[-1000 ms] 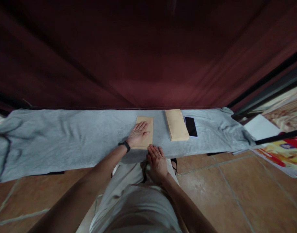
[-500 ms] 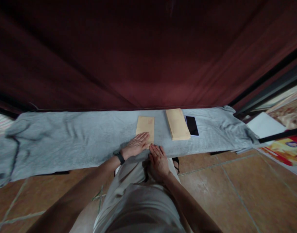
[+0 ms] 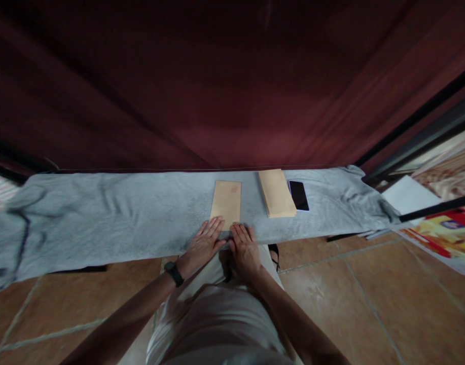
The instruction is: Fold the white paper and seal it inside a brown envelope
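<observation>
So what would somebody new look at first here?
Probably the big dark red cloth filling the top of the picture. Then the left hand and right hand, at the near end of a tan envelope on the grey cloth. Far right, a bright red-and-yellow print might catch the eye too.

The envelope (image 3: 226,204) is light brown, with a small reddish mark (image 3: 234,189) near one corner; the stack (image 3: 278,194) is of similar light brown. The cloth (image 3: 121,213) is grey, the phone (image 3: 299,195) is black, the backdrop (image 3: 224,111) is dark red. The floor tiles (image 3: 323,299) are orange-brown with a paler grid pattern.
</observation>
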Tool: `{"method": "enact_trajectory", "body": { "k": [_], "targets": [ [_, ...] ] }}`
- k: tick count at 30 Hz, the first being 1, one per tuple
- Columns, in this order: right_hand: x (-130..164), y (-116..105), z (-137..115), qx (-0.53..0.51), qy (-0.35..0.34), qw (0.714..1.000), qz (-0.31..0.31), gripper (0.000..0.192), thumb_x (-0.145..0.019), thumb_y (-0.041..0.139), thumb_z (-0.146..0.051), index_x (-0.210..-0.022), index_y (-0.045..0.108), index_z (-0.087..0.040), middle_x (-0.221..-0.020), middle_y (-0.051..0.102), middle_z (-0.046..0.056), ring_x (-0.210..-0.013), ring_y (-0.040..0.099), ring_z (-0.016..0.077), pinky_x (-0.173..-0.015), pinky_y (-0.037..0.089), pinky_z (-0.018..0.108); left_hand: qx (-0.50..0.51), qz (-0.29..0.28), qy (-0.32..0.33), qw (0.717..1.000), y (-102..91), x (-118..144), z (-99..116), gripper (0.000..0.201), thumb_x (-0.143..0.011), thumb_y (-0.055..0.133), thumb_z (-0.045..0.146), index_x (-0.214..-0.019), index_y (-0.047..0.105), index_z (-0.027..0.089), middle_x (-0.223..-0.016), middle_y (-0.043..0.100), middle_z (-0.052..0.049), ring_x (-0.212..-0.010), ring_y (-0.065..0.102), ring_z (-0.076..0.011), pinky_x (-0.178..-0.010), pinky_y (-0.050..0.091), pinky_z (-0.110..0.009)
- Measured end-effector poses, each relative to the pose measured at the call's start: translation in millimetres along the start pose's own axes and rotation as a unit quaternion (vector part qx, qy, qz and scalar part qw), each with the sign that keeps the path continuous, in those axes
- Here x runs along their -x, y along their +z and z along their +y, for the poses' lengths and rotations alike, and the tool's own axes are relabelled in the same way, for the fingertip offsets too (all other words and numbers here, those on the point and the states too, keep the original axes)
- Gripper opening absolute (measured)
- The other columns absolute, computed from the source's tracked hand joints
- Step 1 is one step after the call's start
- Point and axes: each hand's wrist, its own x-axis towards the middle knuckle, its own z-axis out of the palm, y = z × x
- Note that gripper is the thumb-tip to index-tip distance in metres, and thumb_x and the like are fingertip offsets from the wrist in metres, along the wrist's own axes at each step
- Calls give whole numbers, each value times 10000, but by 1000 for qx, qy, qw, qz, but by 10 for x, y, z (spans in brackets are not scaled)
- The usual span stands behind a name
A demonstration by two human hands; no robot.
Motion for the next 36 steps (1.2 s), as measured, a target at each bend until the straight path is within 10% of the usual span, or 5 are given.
{"method": "enact_trajectory", "body": {
  "k": [18, 28, 33, 36],
  "targets": [
    [35, 30, 5, 21, -4, 1000, -20, 465, -1066, 426, -242, -1512, 487, -124, -1524, 539, 132, -1437, 485, 230, -1248, 314, 466, 103, 74, -120, 985, 48, 168, -50, 557, -1024, 429, 361, -1509, 468, 91, -1553, 498, -201, -1472, 434, -312, -1219, 330, -532],
    [-68, 29, -104, 38, 40, 998, -24, 409, -1049, 445, -225, -1409, 600, -109, -1465, 597, 147, -1358, 555, 270, -1217, 339, 465, 461, 153, -366, 794, -50, -422, 25, 666, -713, 686, 89, -1367, 563, 106, -840, 694, -23, -783, 673, -207, -814, 574, -379],
    [-246, -120, -212, 44, 99, 994, -22, 389, -1022, 513, -242, -1386, 606, -142, -1424, 630, 149, -1249, 623, 283, -1128, 432, 441, 504, 177, -336, 776, -217, -588, 228, 597, -731, 583, 56, -1320, 594, 150, -807, 670, 14, -728, 651, -152, -732, 542, -278],
    [-389, -232, -226, -18, 146, 989, -9, 356, -1004, 517, -238, -1334, 636, -172, -1316, 694, 145, -1125, 684, 264, -990, 515, 363, 466, 192, -262, 823, -467, -649, 486, 600, -767, 580, 76, -1354, 600, 197, -796, 630, 28, -714, 605, -136, -743, 522, -269]
  ]
}}
